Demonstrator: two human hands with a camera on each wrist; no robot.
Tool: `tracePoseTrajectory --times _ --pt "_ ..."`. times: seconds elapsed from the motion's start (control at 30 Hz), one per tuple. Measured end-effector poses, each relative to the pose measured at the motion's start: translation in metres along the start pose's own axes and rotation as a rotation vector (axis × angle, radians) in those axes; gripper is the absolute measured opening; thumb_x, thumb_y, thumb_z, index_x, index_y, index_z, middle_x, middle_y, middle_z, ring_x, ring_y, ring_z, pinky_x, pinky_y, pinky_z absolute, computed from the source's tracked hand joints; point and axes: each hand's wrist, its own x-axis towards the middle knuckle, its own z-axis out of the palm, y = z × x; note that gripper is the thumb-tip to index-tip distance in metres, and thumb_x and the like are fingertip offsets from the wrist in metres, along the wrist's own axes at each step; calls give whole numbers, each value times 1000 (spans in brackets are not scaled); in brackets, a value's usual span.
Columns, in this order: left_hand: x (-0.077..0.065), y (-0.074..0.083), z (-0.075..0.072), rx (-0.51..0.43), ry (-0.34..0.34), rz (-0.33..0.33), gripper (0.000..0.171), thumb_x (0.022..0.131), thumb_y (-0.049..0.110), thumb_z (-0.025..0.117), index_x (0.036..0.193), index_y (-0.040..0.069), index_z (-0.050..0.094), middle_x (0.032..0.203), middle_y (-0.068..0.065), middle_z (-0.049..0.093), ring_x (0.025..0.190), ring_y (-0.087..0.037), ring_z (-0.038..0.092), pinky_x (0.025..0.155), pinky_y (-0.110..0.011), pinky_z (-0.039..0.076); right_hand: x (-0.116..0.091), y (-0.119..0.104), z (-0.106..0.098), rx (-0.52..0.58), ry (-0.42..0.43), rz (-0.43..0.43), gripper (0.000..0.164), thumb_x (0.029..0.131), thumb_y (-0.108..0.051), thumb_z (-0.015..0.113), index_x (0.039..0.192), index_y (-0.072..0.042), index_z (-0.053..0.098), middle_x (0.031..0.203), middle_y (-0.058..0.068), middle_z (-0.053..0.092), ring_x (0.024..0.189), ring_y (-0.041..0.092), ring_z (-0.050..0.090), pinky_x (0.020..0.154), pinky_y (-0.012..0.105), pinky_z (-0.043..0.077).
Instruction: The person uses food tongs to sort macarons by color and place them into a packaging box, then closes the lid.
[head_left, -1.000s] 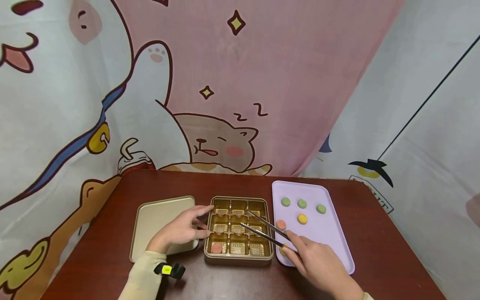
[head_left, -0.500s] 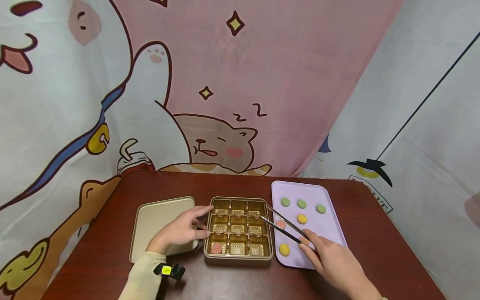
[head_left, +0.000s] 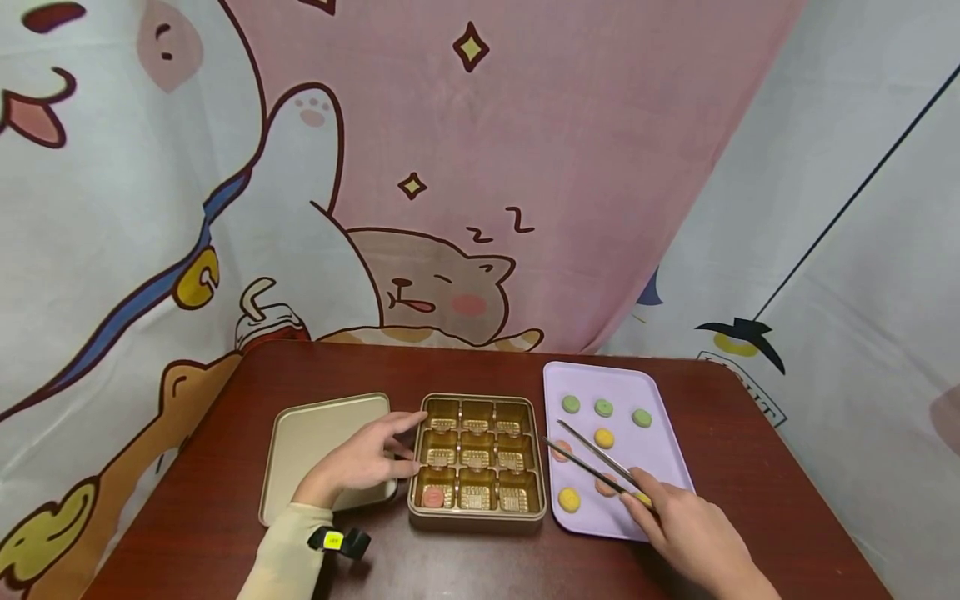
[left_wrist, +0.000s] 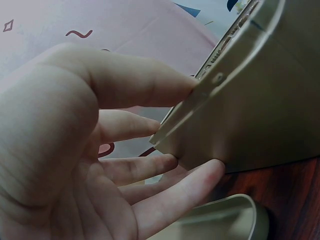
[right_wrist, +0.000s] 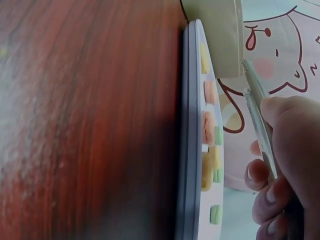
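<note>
My left hand (head_left: 363,454) rests against the left side of a gold box (head_left: 477,521) with a gold divided insert; the left wrist view has its fairly straight fingertips on the box's side wall (left_wrist: 240,115). One pink macaron (head_left: 433,497) sits in the box's near-left compartment; the other compartments are bare. My right hand (head_left: 693,529) grips metal tongs (head_left: 600,454), whose tips stand apart over the left side of a lilac tray (head_left: 645,379), nothing between them. Close under the tips lies another pink macaron (head_left: 561,451). A further pink macaron (head_left: 605,484) is partly covered by the tongs.
The tray also carries green macarons (head_left: 603,407) along its far part, plus yellow macarons (head_left: 568,500), one partly hidden by my right hand. Left of the box lies a gold lid (head_left: 322,433), partly behind my left hand. A printed curtain (head_left: 600,167) hangs behind the dark wooden table (head_left: 420,567).
My right hand has moved right with the tongs, from above the box to over the tray. My left hand stays at the box's side. The macarons have stayed put.
</note>
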Motion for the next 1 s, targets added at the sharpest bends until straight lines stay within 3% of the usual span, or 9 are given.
tracePoseTrajectory --times 0.17,0.37,0.77,1.0 --pt "0 1 0 1 -4 -1 83 92 9 79 161 -6 33 158 -33 38 102 -29 74 87 -31 61 1 5 2 -19 -105 46 39 99 -44 71 125 -16 71 87 -4 71 69 10 55 57 38 54" --pt "-1 3 0 -6 -7 -7 83 92 8 78 161 -7 33 158 -33 37 103 -29 73 88 -30 60 2 8 3 -43 -208 103 47 98 -48 71 129 -12 71 96 0 74 72 12 58 63 44 59" --pt "-1 2 0 -7 -7 -6 84 92 7 78 161 -7 33 159 -34 36 103 -30 73 88 -29 60 3 10 4 -64 -240 99 45 98 -47 71 127 -12 72 94 -1 74 71 12 57 61 42 57" --pt "-1 3 0 -1 -3 -8 84 92 9 79 161 -6 33 159 -33 37 103 -29 74 89 -30 60 2 11 6 -80 -210 63 41 98 -44 73 124 -13 74 92 -3 75 71 10 59 60 42 57"
